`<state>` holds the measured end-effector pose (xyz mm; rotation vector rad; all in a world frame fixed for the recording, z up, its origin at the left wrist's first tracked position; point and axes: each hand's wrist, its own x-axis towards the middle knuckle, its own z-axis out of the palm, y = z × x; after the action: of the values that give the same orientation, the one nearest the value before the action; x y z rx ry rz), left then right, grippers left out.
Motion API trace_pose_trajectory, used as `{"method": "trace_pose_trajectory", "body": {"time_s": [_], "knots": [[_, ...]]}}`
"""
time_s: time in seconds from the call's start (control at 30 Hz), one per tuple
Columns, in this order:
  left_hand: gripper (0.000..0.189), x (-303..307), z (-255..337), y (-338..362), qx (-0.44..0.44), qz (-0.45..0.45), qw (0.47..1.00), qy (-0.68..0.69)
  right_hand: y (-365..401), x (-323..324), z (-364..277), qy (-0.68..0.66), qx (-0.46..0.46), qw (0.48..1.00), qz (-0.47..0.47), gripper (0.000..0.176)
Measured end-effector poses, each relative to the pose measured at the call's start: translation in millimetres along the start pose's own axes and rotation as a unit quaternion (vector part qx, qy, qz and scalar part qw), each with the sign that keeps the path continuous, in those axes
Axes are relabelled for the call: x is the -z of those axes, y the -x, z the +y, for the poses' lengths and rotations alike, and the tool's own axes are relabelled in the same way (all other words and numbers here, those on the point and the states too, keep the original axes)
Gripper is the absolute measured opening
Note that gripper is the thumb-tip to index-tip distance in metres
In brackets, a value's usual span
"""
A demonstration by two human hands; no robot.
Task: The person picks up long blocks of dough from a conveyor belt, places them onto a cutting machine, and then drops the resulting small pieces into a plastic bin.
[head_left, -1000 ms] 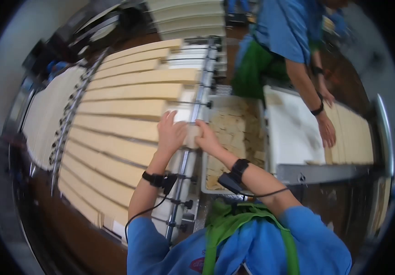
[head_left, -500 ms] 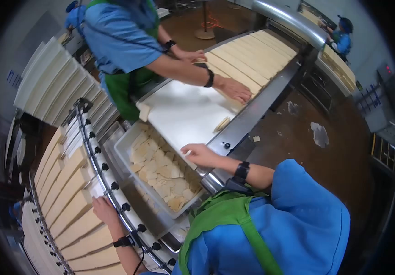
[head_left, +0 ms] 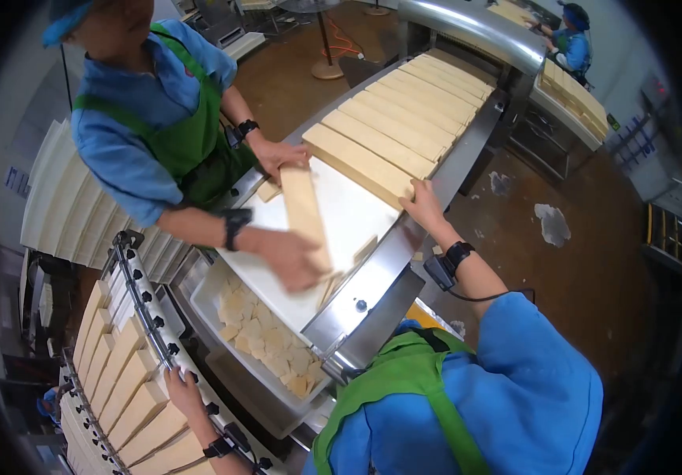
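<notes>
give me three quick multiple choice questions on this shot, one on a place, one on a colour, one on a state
1. Where is the wearer's right hand?
A. raised in the air, touching nothing
B. at the end of the nearest slab on the belt
C. behind the wearer's back

2. What colour is the co-worker's apron?
A. red
B. white
C. green

3. How is the turned slab in front of the co-worker?
A. held between the co-worker's hands
B. snapped in two
C. lying flat, untouched

Answers:
1 B, the fingers touch that slab's near end.
2 C, it is green over a blue shirt.
3 A, one hand is at each end of it.
</notes>
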<state>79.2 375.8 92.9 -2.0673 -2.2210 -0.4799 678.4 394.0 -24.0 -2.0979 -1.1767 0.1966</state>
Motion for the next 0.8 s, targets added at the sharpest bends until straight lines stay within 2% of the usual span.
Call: {"method": "trace_pose_trajectory", "body": {"time_s": [0.03,0.07,0.13,0.2,0.27,0.33,0.4,0.53,0.6,0.7,0.8], "knots": [[0.023,-4,24,-8,-0.049,0.021,0.998,0.037,-10,-6,6,0.047,-0.019,0.998,-0.037,0.062],[0.023,-8,56,-18,-0.097,0.042,0.992,0.074,-18,-7,5,0.066,-0.035,0.995,-0.063,0.063],[0.023,-17,126,-32,-0.160,0.025,0.973,0.162,-34,-7,-5,0.105,-0.066,0.986,-0.115,0.065],[0.026,-18,205,-47,-0.200,-0.082,0.944,0.251,-40,-10,-12,0.120,-0.061,0.983,-0.127,0.065],[0.030,-55,262,-61,-0.310,-0.010,0.916,0.256,-42,-13,-13,0.142,-0.045,0.978,-0.143,0.064],[0.032,-85,324,-79,-0.338,-0.035,0.889,0.306,-39,-18,-7,0.138,-0.016,0.984,-0.116,0.061],[0.035,-132,373,-104,-0.340,-0.055,0.864,0.366,-37,-18,-7,0.129,-0.002,0.986,-0.101,0.059],[0.039,-238,450,-175,-0.337,-0.030,0.895,0.292,-42,-11,-3,0.115,0.015,0.986,-0.120,0.058],[0.037,-262,470,-205,-0.316,-0.062,0.918,0.232,-40,-15,-1,0.109,0.023,0.987,-0.120,0.058],[0.040,-285,486,-242,-0.274,-0.175,0.938,0.115,-38,-16,-1,0.104,0.039,0.987,-0.118,0.059],[0.046,-297,494,-246,-0.221,-0.159,0.959,0.082,-38,-9,-4,0.099,0.043,0.987,-0.118,0.059]]}}
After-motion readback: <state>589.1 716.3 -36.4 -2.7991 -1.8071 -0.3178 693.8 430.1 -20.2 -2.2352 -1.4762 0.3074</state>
